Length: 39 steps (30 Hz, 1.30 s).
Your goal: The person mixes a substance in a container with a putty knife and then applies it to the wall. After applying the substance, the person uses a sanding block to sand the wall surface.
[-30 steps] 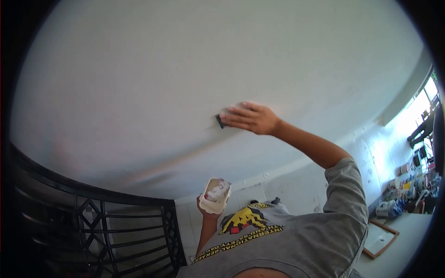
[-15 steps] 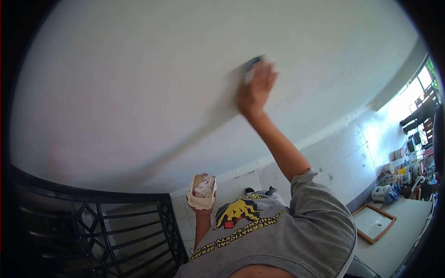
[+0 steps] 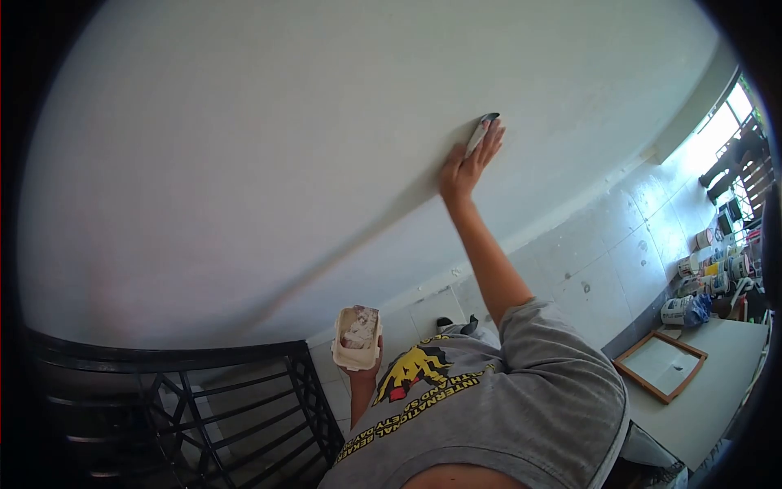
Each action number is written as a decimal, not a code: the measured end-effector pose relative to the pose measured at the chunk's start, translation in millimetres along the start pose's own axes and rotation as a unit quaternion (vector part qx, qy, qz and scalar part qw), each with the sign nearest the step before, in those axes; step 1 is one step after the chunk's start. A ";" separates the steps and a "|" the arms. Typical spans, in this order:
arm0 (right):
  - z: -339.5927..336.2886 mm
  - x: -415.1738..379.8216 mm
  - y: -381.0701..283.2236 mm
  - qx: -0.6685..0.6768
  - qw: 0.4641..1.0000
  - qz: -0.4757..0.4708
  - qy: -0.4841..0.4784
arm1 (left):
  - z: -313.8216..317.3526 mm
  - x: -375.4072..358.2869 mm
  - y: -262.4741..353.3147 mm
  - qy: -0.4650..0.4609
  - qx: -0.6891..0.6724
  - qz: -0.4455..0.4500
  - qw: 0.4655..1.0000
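Note:
My right hand point(image 3: 468, 167) is raised to the pale wall point(image 3: 326, 163), its fingers extended along a small flat hand tool point(image 3: 481, 134) with a light body and a dark curved edge. The tool lies against the wall; its far side is hidden. Low in the middle, my left hand point(image 3: 366, 372) grips a cream plastic container point(image 3: 356, 356) from beneath, most of its fingers hidden. Inside the container is a whitish, stained piece point(image 3: 361, 326) that I cannot make out clearly.
A black metal railing point(image 3: 228, 359) stands at lower left. At right, a wood-framed panel point(image 3: 661, 367) lies on a pale table point(image 3: 717, 399). Several paint tubs point(image 3: 678, 311) stand beyond it on the tiled floor point(image 3: 599, 285). A person's dark-clothed legs point(image 3: 725, 167) show at far right.
My right hand and the tool have moved right and slightly down along the wall, and now show more sharply. My left hand still holds the container. The view has shifted slightly.

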State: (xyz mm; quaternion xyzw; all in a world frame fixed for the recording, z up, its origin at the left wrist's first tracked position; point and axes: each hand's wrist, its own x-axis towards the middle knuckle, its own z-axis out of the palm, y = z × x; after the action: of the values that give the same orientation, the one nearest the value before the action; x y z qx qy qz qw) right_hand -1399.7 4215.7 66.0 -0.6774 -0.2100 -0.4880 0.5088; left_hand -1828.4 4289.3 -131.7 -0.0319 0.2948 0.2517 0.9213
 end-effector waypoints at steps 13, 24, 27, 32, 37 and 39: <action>-31.5 6.6 28.4 0.071 0.971 0.222 0.062 | 16.9 -6.1 -5.9 -0.052 0.079 0.030 0.995; -30.9 -23.8 -11.5 0.001 0.988 0.152 0.006 | -3.4 11.5 9.3 0.002 0.036 -0.021 0.999; -53.2 -25.5 6.5 0.002 0.996 0.093 -0.014 | -6.0 15.5 8.5 -0.086 0.044 -0.022 0.995; -70.8 -14.6 101.2 0.162 0.911 0.357 0.124 | -4.9 12.5 3.7 -0.095 0.054 -0.002 0.994; -56.9 -22.0 42.7 0.117 0.928 0.349 0.056 | 8.9 7.6 4.0 -0.031 0.043 -0.008 0.999; -55.6 -34.5 16.7 0.074 0.961 0.267 0.000 | -0.7 17.4 6.1 -0.034 0.061 -0.017 0.997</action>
State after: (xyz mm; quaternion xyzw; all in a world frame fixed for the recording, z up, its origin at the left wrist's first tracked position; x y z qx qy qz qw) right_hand -1426.6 4166.8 28.0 -0.6690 -0.0569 -0.3176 0.6696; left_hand -1819.5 4302.2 -141.4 0.0278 0.2775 0.2183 0.9352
